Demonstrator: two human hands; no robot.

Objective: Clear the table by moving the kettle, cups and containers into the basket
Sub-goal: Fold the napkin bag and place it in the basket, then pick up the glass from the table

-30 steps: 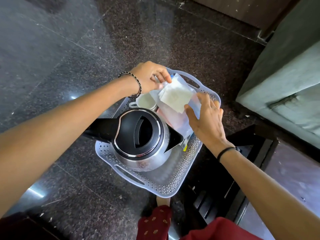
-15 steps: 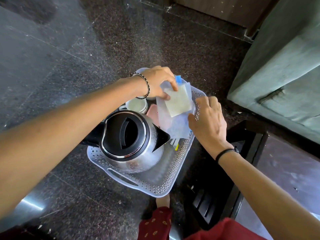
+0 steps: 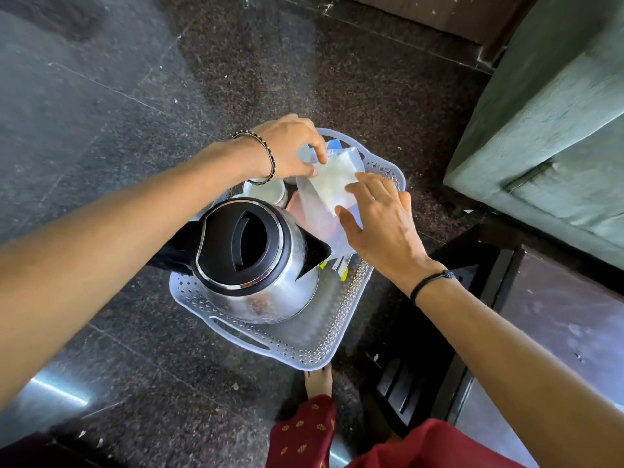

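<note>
A white perforated basket (image 3: 297, 349) sits on the dark stone floor. In it stands a steel kettle (image 3: 260, 261) with a black lid, its spout pointing right. A white cup (image 3: 266, 192) is behind the kettle. At the basket's far right lies a clear plastic container (image 3: 320, 214) with white paper on top. My left hand (image 3: 290, 146) pinches the container's far left corner. My right hand (image 3: 381, 217) rests on its right edge, fingers spread on the lid. Small packets (image 3: 341, 268) show by the spout.
A dark low table (image 3: 472, 298) stands right of the basket. A grey-green upholstered piece (image 3: 547, 130) fills the upper right. My foot (image 3: 319, 380) and red clothing are just below the basket. Glossy granite floor surrounds the rest.
The container has settled lower and flatter in the basket. My right hand moved from its side onto its top edge. My left hand stays on the far corner.
</note>
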